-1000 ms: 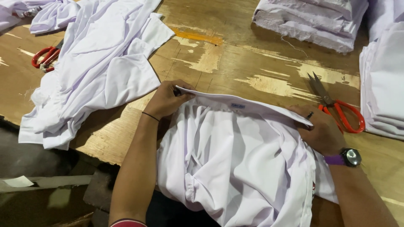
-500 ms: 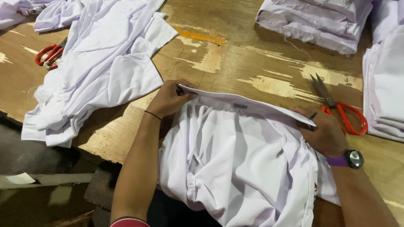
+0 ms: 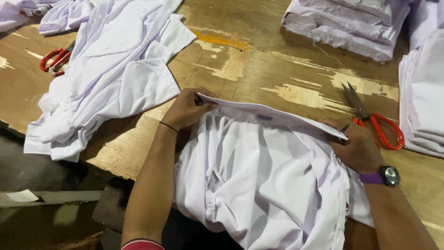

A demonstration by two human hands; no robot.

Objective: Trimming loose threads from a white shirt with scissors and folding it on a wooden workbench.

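Head view showed a white shirt [image 3: 263, 185] at lower centre of the frame, draped over the near edge of the table [image 3: 286, 69] and bunched toward the person. Its collar [image 3: 273, 118] was stretched flat, its long axis running from middle left down to middle right, slightly tilted. The left hand [image 3: 187, 109] pinched the collar's left tip, fingers closed on the cloth; the right hand [image 3: 354, 146] pressed and gripped the right tip, fingers curled narrow over it. Both hands sat at the collar's ends, so neither was nearer than the other; the shirt body lay between the forearms, toward the bottom of the frame. A small blue label [image 3: 265, 117] sat at mid-collar.

Just beyond the right hand, at right of frame, lay red-handled scissors [image 3: 374, 122], blades pointing toward the top of the frame, not touching the hand. A wristwatch [image 3: 390, 176] with a purple band sat on the right wrist.

At upper left lay another loose white garment [image 3: 115, 78], spread and crumpled, with a second pair of red scissors [image 3: 55, 60] partly under its left edge. A folded white stack [image 3: 347, 23] filled the upper right, and another stack [image 3: 425, 97] stood at the right edge. No containers showed.
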